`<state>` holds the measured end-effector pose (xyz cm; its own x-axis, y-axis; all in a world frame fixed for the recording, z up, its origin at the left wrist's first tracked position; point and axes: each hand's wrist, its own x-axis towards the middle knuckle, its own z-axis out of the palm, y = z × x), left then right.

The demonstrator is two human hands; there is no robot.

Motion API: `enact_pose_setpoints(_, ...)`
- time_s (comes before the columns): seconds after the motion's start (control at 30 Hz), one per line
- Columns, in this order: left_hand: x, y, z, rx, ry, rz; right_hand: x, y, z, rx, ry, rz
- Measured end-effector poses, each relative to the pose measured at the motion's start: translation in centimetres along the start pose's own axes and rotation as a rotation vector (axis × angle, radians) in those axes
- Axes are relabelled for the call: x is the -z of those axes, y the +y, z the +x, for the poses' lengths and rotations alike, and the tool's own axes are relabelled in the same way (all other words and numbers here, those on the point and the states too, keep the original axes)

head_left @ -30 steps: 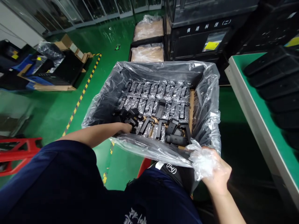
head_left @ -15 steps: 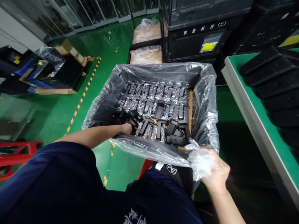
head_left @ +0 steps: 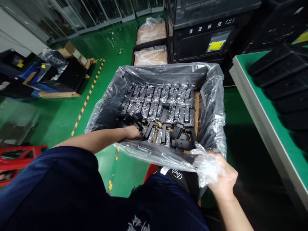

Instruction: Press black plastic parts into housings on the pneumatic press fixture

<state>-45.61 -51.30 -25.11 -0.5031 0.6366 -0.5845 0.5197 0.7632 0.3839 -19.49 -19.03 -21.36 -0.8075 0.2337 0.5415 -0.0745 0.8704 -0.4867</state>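
My left hand (head_left: 132, 132) reaches into a dark bin lined with a clear plastic liner (head_left: 156, 159). Its fingers curl down around a black plastic part (head_left: 137, 125) near the bin's front left, their tips partly hidden. Beside it, loose black parts (head_left: 150, 130) lie in the front row, some tilted or on their sides. Behind them stand rows of similar parts wrapped in clear film (head_left: 157, 92). My right hand (head_left: 225, 176) is closed on a crumpled clear plastic bag (head_left: 207, 166) at the bin's front right corner.
On the right, a green-topped table (head_left: 255, 64) carries stacked black trays (head_left: 284, 83). Large black crates (head_left: 199, 41) stand behind the bin, beside open boxes (head_left: 150, 56) covered with plastic. A red frame (head_left: 21, 157) and another black box (head_left: 62, 78) are at left.
My left hand has shifted slightly right among the loose parts at the bin's front left. My right hand stays on the crumpled bag.
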Motion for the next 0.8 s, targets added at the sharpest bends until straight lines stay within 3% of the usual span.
enact_pose_setpoints(0.17,2.8,-0.6,-1.7,0.065,0.037,-0.187,0.2,-0.2,0.3,0.022,0.005,-0.011)
enact_pose_setpoints(0.27,3.4,-0.8,-2.2,0.126,0.092,-0.331,0.2,-0.3,0.6,0.034,0.018,-0.033)
enact_pose_setpoints(0.5,0.9,0.9,1.9,0.182,0.222,-0.448,-0.2,0.0,0.4,0.059,0.046,-0.009)
enact_pose_setpoints(0.8,-0.2,2.5,2.3,-0.101,0.324,-0.313,-0.3,0.1,0.1,0.057,0.048,0.022)
